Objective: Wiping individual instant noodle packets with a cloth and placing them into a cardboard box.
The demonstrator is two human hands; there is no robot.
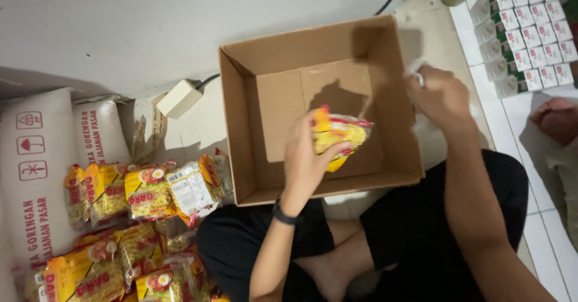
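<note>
Gripping a noodle packet, left hand hovers over cardboard box; more packets beside.

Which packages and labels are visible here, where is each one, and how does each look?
Noodle packet: in the left hand, over the open cardboard box; yellow with red.
Noodle packet pile: floor at left; yellow, orange, one white label side.
White sacks: far left; red symbols and print.
Small cartons: top right, in rows; white and green.
Right hand: at the box's right wall.
</note>
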